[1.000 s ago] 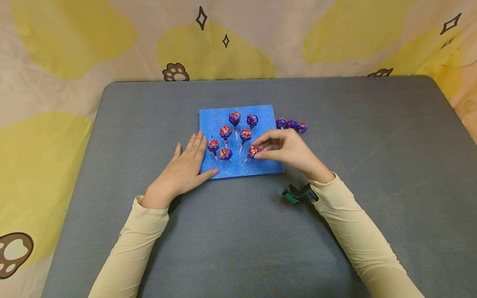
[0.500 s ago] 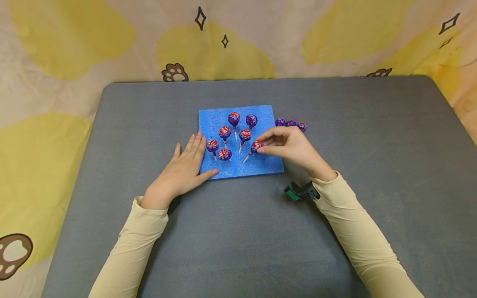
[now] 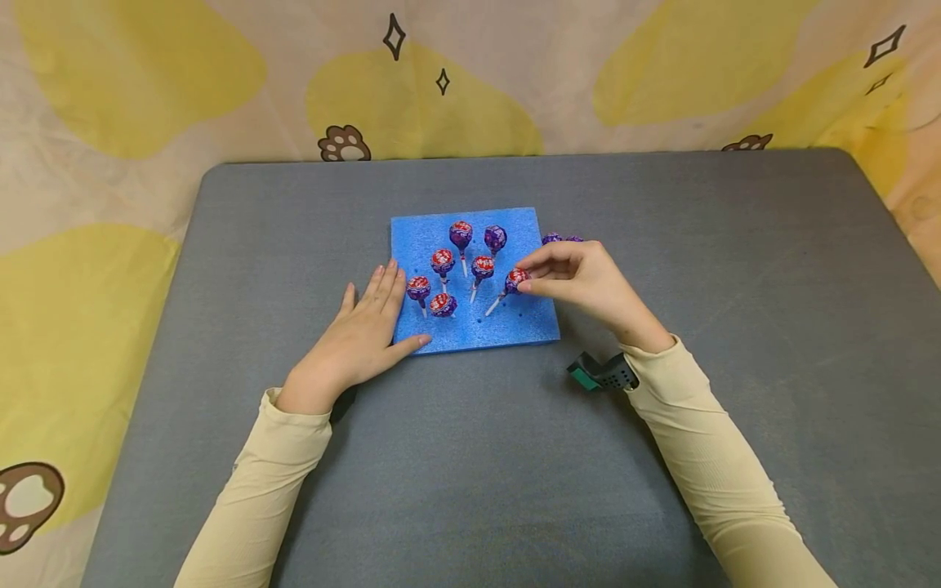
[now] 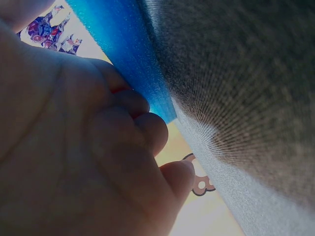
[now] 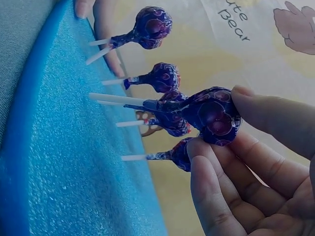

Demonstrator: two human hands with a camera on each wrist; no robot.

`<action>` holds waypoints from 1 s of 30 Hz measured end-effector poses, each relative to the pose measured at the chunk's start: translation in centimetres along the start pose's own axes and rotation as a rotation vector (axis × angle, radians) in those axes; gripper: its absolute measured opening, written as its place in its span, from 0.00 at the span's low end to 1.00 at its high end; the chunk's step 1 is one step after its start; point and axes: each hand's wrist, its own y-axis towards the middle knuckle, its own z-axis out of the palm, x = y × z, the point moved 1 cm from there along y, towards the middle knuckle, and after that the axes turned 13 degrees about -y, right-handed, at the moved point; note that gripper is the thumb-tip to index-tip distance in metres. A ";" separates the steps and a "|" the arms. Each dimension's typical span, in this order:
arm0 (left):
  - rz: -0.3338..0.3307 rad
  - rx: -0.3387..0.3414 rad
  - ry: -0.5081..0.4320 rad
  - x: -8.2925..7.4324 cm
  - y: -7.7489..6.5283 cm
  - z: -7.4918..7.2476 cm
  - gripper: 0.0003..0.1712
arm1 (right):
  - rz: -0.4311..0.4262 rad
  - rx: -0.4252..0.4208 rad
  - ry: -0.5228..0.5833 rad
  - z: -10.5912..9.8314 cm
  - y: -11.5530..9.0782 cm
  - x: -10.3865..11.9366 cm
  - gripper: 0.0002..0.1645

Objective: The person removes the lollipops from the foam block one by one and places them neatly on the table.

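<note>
My right hand (image 3: 581,282) pinches a lollipop (image 3: 516,281) by its wrapped purple and red head, between thumb and fingertips. Its white stick points down and left over the blue foam board (image 3: 525,327); in the right wrist view the stick's end (image 5: 93,96) shows free of the foam. Several other lollipops stand with their sticks in the board, among them one near the far edge (image 3: 461,234) and one near the left (image 3: 419,287). Flat on the board's left edge lies my left hand (image 3: 360,335), its fingers straight and its thumb at the near left corner.
Loose lollipops (image 3: 552,238) lie on the grey table (image 3: 456,457) just right of the board, partly hidden behind the right hand. Small dark holes dot the foam. A patterned cloth (image 3: 559,73) hangs behind the table.
The pinched lollipop has come away from its spot in the foam and moved right and away from me with the right hand. The left hand has stayed in place.
</note>
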 end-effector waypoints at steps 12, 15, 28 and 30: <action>-0.001 -0.004 0.009 -0.1 -0.1 0.0 0.53 | 0.023 -0.021 -0.009 -0.6 -0.1 0.0 0.14; 0.000 -0.002 0.007 -0.2 -0.1 0.0 0.52 | 0.030 -0.031 -0.017 -0.9 -0.2 -0.1 0.15; 0.000 0.003 -0.001 -0.2 -0.1 -0.1 0.52 | 0.053 -0.077 0.041 -2.7 -0.3 -0.7 0.14; -0.001 0.004 -0.002 -0.2 -0.1 -0.1 0.52 | 0.040 -0.084 0.058 -2.9 -0.3 -0.8 0.13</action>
